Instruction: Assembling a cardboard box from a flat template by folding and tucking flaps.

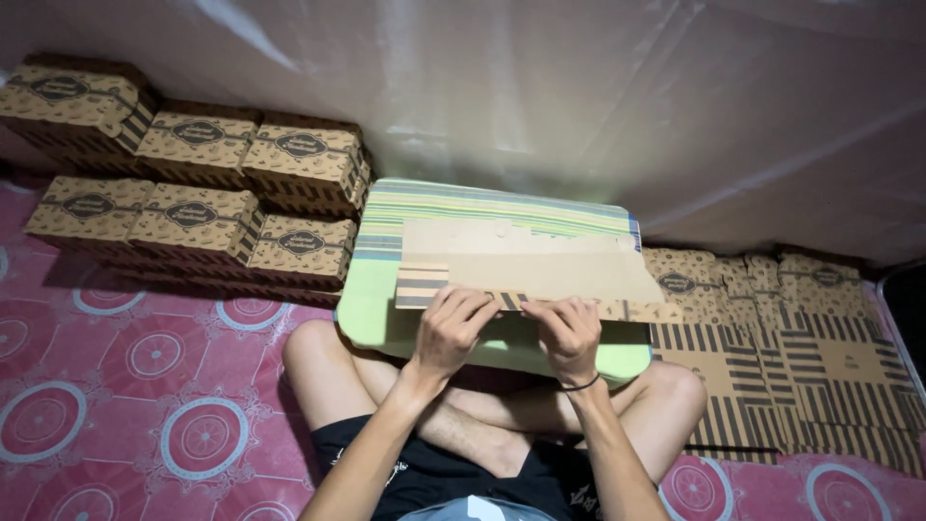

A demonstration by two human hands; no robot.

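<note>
I see the flat cardboard blank (526, 265) lying on the green lap table (371, 309), long axis left to right. Both hands pinch its near edge: left hand (451, 328), right hand (569, 333), equally close, fingers curled.

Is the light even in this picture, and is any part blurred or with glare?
Head view: uneven light; the plastic sheet behind shows soft glare, the corners are dark; both hands and the flat cardboard look sharp; wide-lens bending at the edges.

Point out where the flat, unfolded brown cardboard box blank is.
Head view, centre: the flat brown cardboard box blank lies on the green striped lap table, its near edge under both hands.
</note>
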